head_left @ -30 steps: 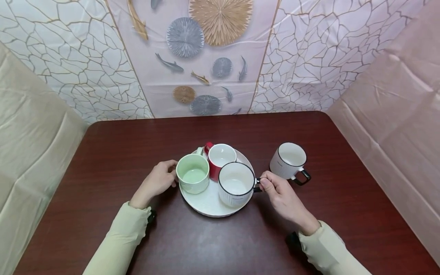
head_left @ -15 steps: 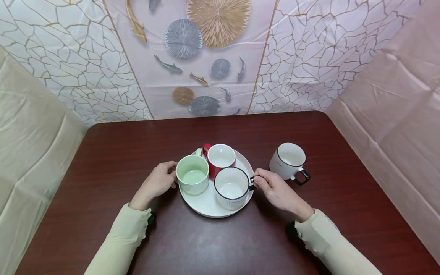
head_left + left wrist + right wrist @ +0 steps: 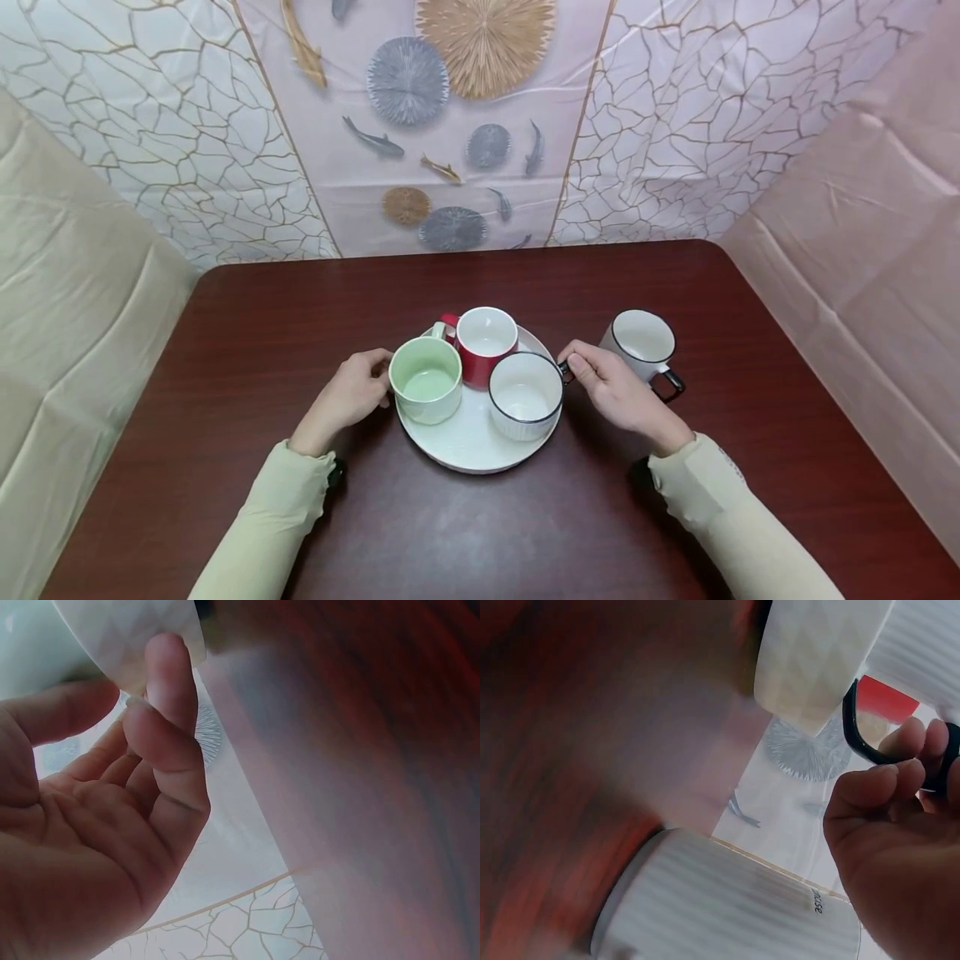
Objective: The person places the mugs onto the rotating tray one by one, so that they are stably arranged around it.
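Note:
A round white tray [image 3: 474, 433] with a faceted side wall carries three mugs. My right hand [image 3: 611, 387] pinches the black handle [image 3: 853, 727] of a white ribbed mug [image 3: 525, 421] with a black rim, on the tray's right side. At the tray's left edge is my left hand [image 3: 356, 392], its fingers curled at the side wall [image 3: 135, 645] and its thumb near the rim. Just beside those fingers stands a light green mug [image 3: 427, 400]. Behind, a red mug [image 3: 478, 367] with a white inside sits between the other two.
Another white mug [image 3: 637, 340] with a black rim and handle stands on the dark red-brown table [image 3: 270, 325], right of the tray and just behind my right hand. A patterned cloth [image 3: 450, 167] hangs behind the table, and beige padded panels [image 3: 847, 250] flank it.
The ribbed mug first shifted left and toward me on the tray, then back and slightly right, its handle turning away from me, with my right hand following. My left hand has stayed at the tray.

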Tool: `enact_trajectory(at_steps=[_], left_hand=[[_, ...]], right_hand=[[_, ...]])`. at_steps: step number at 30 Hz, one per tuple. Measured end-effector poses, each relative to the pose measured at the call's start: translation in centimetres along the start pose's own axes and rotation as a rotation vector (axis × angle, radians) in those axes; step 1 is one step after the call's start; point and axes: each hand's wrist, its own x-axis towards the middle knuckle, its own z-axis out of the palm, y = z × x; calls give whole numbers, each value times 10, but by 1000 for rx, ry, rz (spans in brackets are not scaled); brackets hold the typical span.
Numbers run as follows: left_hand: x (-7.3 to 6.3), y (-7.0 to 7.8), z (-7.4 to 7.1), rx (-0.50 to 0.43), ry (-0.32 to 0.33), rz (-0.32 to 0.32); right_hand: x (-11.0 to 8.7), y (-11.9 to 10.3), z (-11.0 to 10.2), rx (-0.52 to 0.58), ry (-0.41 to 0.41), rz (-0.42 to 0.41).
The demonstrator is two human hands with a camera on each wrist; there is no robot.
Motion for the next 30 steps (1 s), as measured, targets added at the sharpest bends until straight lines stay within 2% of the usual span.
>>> enact_trajectory(at_steps=[4,12,24,26,30], left_hand=[[0,0,-1,-2,1,-1],[1,0,0,7,-5,-11],[1,2,-3,6,-24,-5],[0,3,-3,-23,-35,-8],[-2,3,-2,-151,-60,-3]], right_hand=[[7,0,-1,-3,-14,10],[19,7,6,107,-48,53],[27,6,6,75,-19,89],[28,6,7,63,-10,88],[31,8,7,52,2,83]])
